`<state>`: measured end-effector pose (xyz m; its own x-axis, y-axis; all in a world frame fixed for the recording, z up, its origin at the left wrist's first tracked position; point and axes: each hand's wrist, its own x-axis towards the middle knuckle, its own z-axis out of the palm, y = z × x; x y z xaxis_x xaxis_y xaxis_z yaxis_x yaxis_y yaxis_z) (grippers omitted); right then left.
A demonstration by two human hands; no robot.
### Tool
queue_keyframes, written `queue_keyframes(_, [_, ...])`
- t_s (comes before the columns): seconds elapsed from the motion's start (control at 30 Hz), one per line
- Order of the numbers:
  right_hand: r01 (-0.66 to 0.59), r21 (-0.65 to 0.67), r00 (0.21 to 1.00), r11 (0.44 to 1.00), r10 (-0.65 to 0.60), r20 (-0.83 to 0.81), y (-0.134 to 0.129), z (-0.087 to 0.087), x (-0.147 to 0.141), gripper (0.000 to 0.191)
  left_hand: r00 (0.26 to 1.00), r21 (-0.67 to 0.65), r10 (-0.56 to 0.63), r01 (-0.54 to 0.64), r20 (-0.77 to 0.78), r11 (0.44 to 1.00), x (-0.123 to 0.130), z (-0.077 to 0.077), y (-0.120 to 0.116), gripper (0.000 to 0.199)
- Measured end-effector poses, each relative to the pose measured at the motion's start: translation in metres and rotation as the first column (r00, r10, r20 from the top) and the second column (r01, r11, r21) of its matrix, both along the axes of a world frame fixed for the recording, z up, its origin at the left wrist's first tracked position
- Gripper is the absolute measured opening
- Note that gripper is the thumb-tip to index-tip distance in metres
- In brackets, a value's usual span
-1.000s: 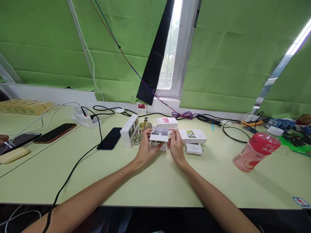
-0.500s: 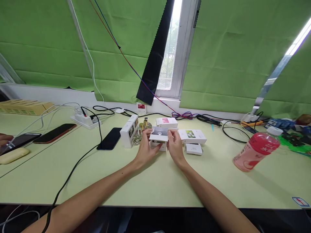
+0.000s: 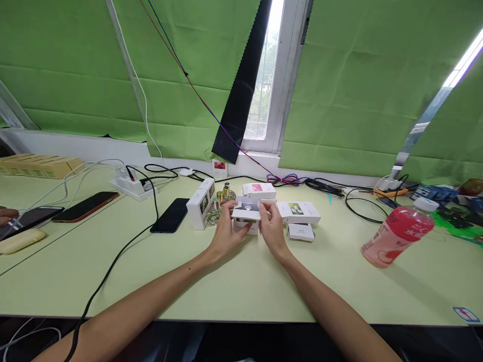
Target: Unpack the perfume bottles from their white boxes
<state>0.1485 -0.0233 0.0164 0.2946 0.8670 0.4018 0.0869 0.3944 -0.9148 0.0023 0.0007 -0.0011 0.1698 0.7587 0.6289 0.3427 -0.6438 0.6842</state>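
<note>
A small white carton [image 3: 246, 214] with its top flap up and a grey interior is held between both hands over the table. My left hand [image 3: 229, 226] grips its left side, the thumb across the front. On the right side, my right hand [image 3: 272, 224] has its fingers closed at the upper corner near the flap. Left of the carton stand glass perfume bottles [image 3: 215, 213] with gold and silver caps, beside upright white boxes [image 3: 198, 206]. To the right lie a flat white box [image 3: 298, 212] with a flower picture and a smaller white box [image 3: 301, 232].
A black phone [image 3: 169, 215] lies left of the boxes, and a black cable [image 3: 124, 250] runs down past it. A pink drink bottle [image 3: 398, 234] stands at right. A power strip [image 3: 132, 187] is at back left. At the far left, another person's hand [image 3: 5, 215] is by a phone.
Almost nothing differs. Both hands keep the same hold on the carton.
</note>
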Motion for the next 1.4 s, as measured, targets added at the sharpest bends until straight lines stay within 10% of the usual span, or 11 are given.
queue_keyframes(1.4, [-0.043,-0.053,0.999,0.998,0.044,0.013,-0.0019,0.0030,0.0016,0.024,1.000,-0.027,-0.020,0.021,0.019,0.999,0.0000,0.0010,0.0002,0.040])
